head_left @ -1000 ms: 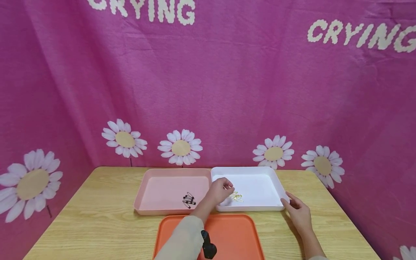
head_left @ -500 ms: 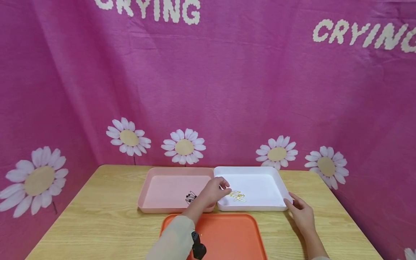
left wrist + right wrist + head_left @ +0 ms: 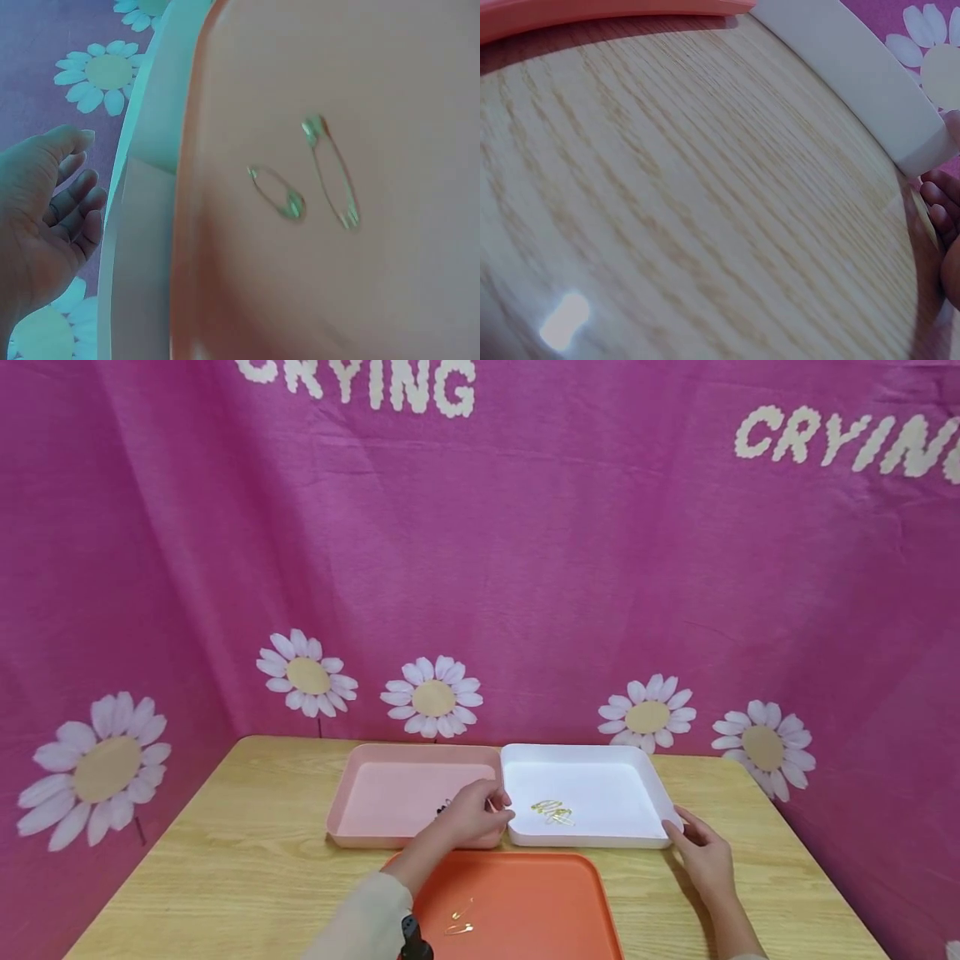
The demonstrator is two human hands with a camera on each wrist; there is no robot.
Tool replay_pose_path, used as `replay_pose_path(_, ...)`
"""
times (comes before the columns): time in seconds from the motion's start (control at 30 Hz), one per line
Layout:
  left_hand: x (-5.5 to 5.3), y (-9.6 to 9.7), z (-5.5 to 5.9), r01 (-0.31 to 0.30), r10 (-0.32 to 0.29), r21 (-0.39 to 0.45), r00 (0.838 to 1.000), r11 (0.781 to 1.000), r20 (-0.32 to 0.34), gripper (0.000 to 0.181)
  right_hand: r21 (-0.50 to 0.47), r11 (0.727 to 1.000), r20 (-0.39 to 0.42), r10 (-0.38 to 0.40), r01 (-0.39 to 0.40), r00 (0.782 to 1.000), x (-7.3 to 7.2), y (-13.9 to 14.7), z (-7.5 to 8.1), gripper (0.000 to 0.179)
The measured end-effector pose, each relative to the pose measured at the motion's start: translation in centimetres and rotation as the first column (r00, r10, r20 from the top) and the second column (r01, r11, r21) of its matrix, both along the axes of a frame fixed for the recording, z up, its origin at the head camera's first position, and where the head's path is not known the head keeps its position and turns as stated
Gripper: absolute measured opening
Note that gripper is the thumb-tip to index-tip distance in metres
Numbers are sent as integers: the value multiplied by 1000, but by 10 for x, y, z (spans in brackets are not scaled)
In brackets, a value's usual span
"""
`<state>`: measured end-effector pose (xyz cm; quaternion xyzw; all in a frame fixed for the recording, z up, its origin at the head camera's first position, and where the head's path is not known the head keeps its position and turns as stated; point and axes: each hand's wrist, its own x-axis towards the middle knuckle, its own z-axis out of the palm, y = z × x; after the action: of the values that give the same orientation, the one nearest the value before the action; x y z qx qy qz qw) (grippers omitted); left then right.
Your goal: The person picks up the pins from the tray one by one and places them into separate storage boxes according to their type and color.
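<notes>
My left hand [image 3: 476, 814] hovers over the right end of the pink tray [image 3: 343, 797], fingers loosely bent and nothing seen in them; the left wrist view shows the same hand [image 3: 49, 206] with bent fingers and no object. Gold safety pins [image 3: 553, 812] lie in a small pile in the white tray [image 3: 618, 841]. Black safety pins [image 3: 442, 807] in the pink tray are mostly behind my left hand. On the orange tray [image 3: 543, 893] rest two gold safety pins [image 3: 330, 172]. My right hand [image 3: 705, 856] holds the white tray's near right corner between thumb and fingers.
Pink and white trays stand side by side at the back of the wooden table [image 3: 225, 860], with the orange tray in front. A pink cloth [image 3: 525, 568] with daisies hangs behind and at the sides. A black device [image 3: 415, 939] sits on my left wrist.
My left hand has drawn back leftward from the gold pins in the white tray to over the pink tray. Gold pins on the orange tray have come into sight. The right hand stays on the corner.
</notes>
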<state>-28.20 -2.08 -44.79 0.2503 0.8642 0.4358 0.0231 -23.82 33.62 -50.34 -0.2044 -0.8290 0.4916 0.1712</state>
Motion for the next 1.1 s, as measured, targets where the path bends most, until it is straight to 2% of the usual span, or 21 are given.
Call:
replay_pose_path(0.27, 19, -25, -1, 34, -33, -50, 999, 998, 12, 14, 18, 1000, 37, 4, -5, 999, 3, 1, -3, 55)
replay_pose_path(0.47, 33, -48, -2, 34, -36, -80, 999, 996, -32, 14, 9, 1000, 29, 0, 0, 1000, 4, 2, -3, 55)
replay_pose_path(0.67, 44, -65, -2, 93, -99, -56, 989, 994, -110, 14, 2, 1000, 31, 5, -6, 1000, 3, 3, -2, 56)
replay_pose_path(0.83, 56, -77, -1, 127, -135, -89, 987, 988, -86, 14, 2, 1000, 37, 5, -5, 999, 2, 2, -3, 57)
replay_pose_path(1.0, 70, -83, -3, 170, -186, -174, 980, 970, -78, 14, -7, 1000, 26, 4, -4, 1000, 1, 1, -1, 55)
replay_pose_path(1.1, 78, -84, -4, 205, -236, -238, 966, 949, -109, 13, 1, 1000, 21, 1, -1, 1000, 0, 0, 1, 55)
